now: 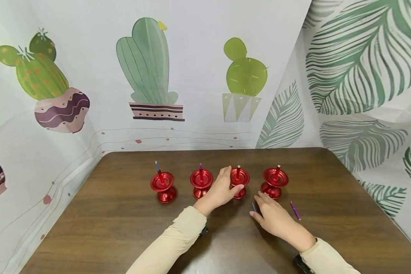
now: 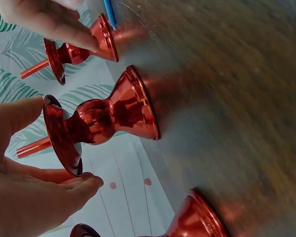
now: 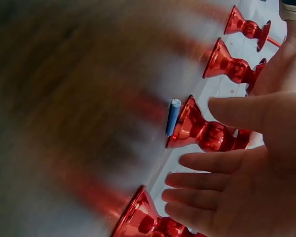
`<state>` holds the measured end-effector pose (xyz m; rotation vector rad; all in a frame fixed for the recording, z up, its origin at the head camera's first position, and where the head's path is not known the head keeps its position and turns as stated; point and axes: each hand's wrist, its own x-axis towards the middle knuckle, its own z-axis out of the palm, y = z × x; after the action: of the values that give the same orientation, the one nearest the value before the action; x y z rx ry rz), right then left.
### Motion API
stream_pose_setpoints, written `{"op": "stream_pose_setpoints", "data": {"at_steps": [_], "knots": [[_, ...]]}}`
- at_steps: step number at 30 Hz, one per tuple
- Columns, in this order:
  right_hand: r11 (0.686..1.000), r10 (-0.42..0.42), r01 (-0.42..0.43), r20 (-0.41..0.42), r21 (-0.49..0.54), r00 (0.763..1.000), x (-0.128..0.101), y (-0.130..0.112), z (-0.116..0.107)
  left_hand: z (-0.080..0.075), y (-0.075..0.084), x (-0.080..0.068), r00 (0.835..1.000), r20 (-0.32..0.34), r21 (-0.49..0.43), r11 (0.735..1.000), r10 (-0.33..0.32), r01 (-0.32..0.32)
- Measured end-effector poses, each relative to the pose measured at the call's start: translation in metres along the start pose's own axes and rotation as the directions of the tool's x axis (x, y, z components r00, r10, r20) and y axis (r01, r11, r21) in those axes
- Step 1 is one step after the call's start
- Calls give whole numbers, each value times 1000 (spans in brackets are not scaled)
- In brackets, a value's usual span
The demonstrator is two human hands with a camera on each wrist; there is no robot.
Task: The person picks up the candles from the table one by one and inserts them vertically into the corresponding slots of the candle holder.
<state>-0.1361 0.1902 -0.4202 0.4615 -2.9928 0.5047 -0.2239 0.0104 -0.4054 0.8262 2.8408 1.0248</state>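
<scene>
My left hand [image 1: 220,191] holds the dish rim of a red metallic candle holder [image 2: 98,118], thumb on one side and fingers on the other. A red tube [image 2: 33,147] rises from that dish. Low over the table, my right hand [image 1: 276,219] has its fingers extended, thumb apart. Between thumb and fingers, a slim blue candle [image 3: 172,117] lies on the table, apart from them in the right wrist view. Just beyond the fingertips stands the rightmost candle holder [image 1: 276,178], its tube bare on top. A slim purple candle [image 1: 295,210] lies to the right.
Two more red holders stand at left in the row: the leftmost holder [image 1: 162,182] has a blue candle in its tube, the neighbouring holder [image 1: 201,178] a purple one. All stand on a brown wooden table [image 1: 123,213], with a printed cloth [image 1: 198,76] hanging behind.
</scene>
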Motion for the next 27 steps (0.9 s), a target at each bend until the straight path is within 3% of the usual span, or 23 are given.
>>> {"op": "stream_pose_setpoints", "data": {"at_steps": [7, 17, 27], "knots": [[999, 8, -4, 78, -47, 997, -1, 1, 1, 1, 0, -1, 1000, 5, -8, 1000, -6, 6], [994, -73, 73, 3, -85, 997, 3, 0, 5, 2, 0, -2, 1000, -10, -33, 999, -15, 14], [977, -170, 157, -89, -141, 981, 8, 3, 9, 4, -2, 0, 1000, -28, -28, 1000, 2, -2]]}}
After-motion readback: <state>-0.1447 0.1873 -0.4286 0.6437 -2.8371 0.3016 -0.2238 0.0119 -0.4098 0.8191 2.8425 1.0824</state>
